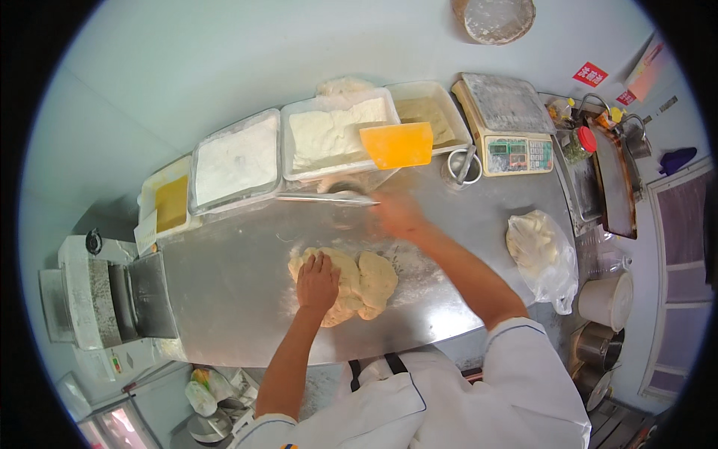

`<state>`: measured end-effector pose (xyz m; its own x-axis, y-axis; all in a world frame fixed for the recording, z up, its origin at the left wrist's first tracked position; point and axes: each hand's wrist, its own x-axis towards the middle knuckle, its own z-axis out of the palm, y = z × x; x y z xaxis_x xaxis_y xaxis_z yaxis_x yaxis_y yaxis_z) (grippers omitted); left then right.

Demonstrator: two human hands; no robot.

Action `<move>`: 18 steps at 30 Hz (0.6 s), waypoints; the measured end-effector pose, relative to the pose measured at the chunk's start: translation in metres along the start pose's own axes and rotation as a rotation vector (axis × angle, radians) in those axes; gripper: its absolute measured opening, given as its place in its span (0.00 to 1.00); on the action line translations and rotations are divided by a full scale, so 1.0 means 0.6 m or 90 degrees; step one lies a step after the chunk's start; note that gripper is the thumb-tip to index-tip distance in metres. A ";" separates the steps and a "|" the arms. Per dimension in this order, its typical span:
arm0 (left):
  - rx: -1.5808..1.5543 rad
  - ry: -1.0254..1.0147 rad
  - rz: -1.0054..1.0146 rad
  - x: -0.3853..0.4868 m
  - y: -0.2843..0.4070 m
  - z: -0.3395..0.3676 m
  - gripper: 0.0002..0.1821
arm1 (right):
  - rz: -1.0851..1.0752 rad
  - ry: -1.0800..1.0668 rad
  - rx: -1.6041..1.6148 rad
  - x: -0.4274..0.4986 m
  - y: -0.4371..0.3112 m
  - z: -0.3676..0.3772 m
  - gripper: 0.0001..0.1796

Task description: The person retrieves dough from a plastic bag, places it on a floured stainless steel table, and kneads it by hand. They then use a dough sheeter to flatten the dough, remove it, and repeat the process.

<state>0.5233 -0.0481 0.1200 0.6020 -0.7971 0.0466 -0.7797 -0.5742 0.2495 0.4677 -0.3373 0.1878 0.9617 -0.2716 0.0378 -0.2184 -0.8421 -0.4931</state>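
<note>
My left hand (318,282) rests on a large lump of pale dough (342,289) on the stainless steel table. A deep crease divides the dough into a bigger left part and a smaller right part. Loose flour lies around it. My right hand (395,213) is blurred above the table, beyond the dough. Its fingers are at the right end of a long, thin metal tool (328,198), perhaps a blade; whether they grip it cannot be told. An orange plastic dough scraper (397,146) stands at the white powder tub's right side.
Along the back stand tubs of white powder (236,160) and a digital scale (519,154). A metal cup (461,168) stands before the scale. Bagged dough (535,247) lies at right. A dough-rolling machine (101,292) adjoins the table's left end. Baking trays (617,179) stand at far right.
</note>
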 end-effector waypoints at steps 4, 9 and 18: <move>0.051 -0.006 -0.018 0.022 0.013 0.009 0.27 | 0.062 0.025 -0.139 -0.098 0.151 -0.080 0.11; -0.064 -0.075 -0.092 0.046 0.002 -0.003 0.26 | 0.095 0.111 -0.105 -0.127 0.249 -0.075 0.11; -0.006 -0.026 0.036 -0.017 0.156 0.033 0.37 | 0.077 0.246 -0.159 -0.153 0.234 -0.074 0.23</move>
<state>0.4407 -0.0974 0.1237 0.5494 -0.8353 0.0215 -0.8104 -0.5265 0.2569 0.3414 -0.4514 0.1538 0.8052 -0.4885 0.3362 -0.4041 -0.8669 -0.2918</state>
